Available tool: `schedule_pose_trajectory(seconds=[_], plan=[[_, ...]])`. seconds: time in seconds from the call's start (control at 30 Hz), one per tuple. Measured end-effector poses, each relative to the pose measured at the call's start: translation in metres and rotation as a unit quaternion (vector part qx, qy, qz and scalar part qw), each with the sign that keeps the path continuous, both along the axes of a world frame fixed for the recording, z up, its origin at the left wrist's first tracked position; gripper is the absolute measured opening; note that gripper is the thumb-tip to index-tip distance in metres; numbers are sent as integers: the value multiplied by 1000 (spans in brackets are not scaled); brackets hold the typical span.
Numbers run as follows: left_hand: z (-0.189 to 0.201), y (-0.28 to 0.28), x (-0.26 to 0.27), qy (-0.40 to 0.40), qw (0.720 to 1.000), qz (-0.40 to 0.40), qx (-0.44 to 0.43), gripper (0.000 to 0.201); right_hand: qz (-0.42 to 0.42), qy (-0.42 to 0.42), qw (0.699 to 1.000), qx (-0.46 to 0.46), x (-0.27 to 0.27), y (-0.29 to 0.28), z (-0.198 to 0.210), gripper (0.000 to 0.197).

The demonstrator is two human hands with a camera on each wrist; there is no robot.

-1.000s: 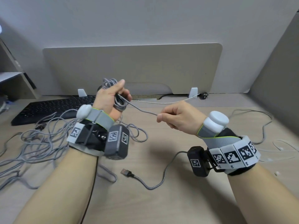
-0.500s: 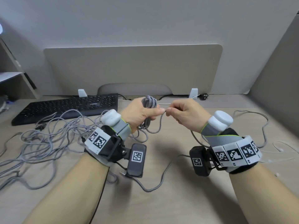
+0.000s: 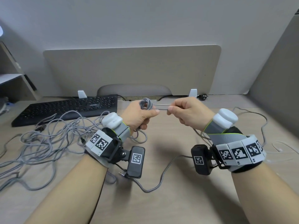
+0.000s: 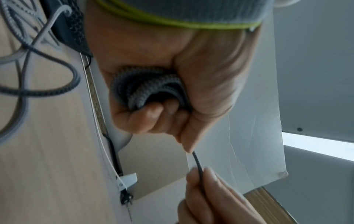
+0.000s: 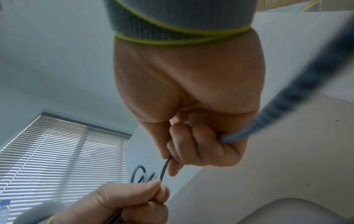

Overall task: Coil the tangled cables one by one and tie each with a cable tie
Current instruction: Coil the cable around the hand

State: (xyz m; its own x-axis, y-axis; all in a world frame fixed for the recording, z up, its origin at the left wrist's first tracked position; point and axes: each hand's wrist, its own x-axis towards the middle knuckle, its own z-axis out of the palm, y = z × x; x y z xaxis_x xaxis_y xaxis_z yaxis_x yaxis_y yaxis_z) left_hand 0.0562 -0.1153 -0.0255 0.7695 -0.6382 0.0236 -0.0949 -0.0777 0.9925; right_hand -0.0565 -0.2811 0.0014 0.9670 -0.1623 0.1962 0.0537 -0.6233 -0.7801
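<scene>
The left hand point(image 3: 139, 116) grips the coil point(image 3: 146, 104) of grey braided cable above the desk point(image 3: 161, 207), apparently to stop the loops springing apart. The right hand point(image 3: 191, 113) pinches the free length point(image 3: 162, 109) just beside it, keeping it taut for 1 more wrap. No containers or cable ties are identifiable; the remaining tangle point(image 3: 45, 141) lies at left.

Left hand point(image 3: 137, 114) grips a small coil point(image 3: 146, 103) of grey braided cable above the tabletop point(image 3: 169, 204); right hand point(image 3: 187, 113) pinches the strand leading from it, taut between the two grips. Tangled grey cables point(image 3: 42, 143) lie left, before a black keyboard point(image 3: 68, 109).
</scene>
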Motion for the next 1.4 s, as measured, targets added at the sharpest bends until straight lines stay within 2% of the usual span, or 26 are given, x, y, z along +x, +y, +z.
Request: schedule_pose_trajectory(seconds=[0.2,0.3,0.4,0.5,0.6,0.77,0.87,1.1,1.27,1.4], plan=[[4,10,16,57,987,79,-126,27,3,1,998,70,-5,-4,7,30],[2,3,9,67,986,58,-142,41,0,-15,997,82,-3,1,6,30],[-3,-9,-4,82,990,18,-117,45,10,-26,995,91,-1,9,5,30],[-7,-17,-11,96,989,1,-113,52,38,-10,996,76,0,20,2,29],[-8,-20,-15,75,989,10,-130,44,61,9,997,40,1,31,-3,30],[-5,-15,-1,32,976,126,-177,28,51,20,998,-19,7,41,-12,31],[-1,-6,11,40,965,154,-208,19,55,43,996,-54,8,43,-17,26],[25,24,33,110,929,154,-318,35,34,64,995,-61,7,19,-16,28],[28,33,32,78,954,131,-256,40,4,74,995,-71,9,6,-18,27],[21,16,12,19,990,58,-125,28,-15,64,995,-72,10,6,-19,26]])
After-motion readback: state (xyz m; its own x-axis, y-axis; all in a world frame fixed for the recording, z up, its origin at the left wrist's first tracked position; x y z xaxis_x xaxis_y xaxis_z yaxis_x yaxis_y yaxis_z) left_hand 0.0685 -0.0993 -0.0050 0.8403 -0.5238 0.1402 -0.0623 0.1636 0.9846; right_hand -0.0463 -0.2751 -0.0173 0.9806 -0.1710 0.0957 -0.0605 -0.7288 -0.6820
